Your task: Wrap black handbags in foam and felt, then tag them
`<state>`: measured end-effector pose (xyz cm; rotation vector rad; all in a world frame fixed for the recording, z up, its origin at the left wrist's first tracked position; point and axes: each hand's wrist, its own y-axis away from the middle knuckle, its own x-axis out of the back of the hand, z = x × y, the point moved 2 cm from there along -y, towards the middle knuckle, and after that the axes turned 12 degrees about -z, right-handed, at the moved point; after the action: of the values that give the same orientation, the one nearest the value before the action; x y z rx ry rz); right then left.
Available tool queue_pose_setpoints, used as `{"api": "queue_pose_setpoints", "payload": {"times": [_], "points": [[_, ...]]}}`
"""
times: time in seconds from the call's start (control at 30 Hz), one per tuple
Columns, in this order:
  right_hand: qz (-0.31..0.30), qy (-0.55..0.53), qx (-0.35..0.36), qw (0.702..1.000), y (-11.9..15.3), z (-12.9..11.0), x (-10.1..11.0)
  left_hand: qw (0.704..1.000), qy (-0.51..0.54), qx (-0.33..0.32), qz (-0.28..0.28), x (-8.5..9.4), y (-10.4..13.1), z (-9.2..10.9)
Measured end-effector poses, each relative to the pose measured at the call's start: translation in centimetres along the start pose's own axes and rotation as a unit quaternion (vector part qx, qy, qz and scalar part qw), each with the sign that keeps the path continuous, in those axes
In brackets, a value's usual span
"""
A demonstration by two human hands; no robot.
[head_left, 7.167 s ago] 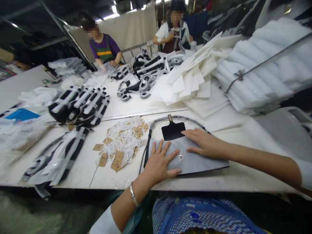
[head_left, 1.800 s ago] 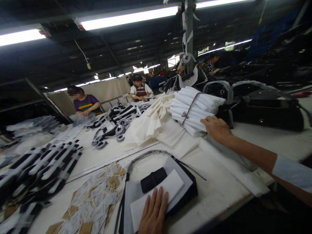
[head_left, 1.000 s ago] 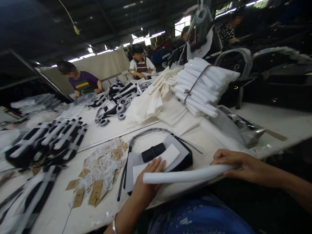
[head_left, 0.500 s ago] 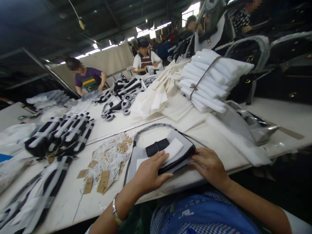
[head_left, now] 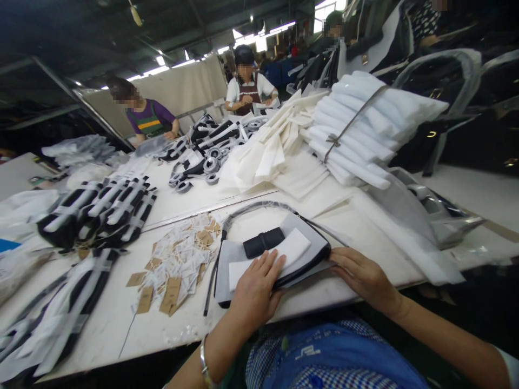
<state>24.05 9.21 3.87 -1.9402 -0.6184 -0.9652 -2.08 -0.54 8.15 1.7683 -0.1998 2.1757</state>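
A black handbag (head_left: 321,255) lies flat at the table's front edge, its wrapped handle (head_left: 259,206) arching away from me. A grey-white sheet (head_left: 290,224) covers most of its face, and the black strap tab (head_left: 264,241) shows over it. My left hand (head_left: 256,283) rests with fingers stretched out on a white foam strip (head_left: 295,247) laid across the bag. At the bag's right corner my right hand (head_left: 363,274) has its fingers closed on the edge; the thumb is partly hidden.
Left of the bag lies a heap of paper tags (head_left: 178,265). Wrapped black bags (head_left: 97,213) are piled farther left. White foam sheets (head_left: 279,156) and a tied foam bundle (head_left: 360,124) stand behind. Two co-workers (head_left: 152,119) work across the table; another person (head_left: 334,32) is farther back.
The view has shifted slightly. My left hand lies flatter on the foam strip, with its thumb closer in. My right hand stays at the bag's corner.
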Motion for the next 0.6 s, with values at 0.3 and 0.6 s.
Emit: {"api": "queue_pose_setpoints", "payload": {"times": [0.3,0.6], "points": [[0.013,0.087,0.034,0.996,0.1,-0.9,0.7,0.999,-0.028,0.025,0.012,-0.3,0.2,0.8],[-0.133,0.132,0.199,0.962,-4.3,-1.1,-0.9,0.986,-0.153,0.057,0.027,-1.8,0.3,1.4]]}}
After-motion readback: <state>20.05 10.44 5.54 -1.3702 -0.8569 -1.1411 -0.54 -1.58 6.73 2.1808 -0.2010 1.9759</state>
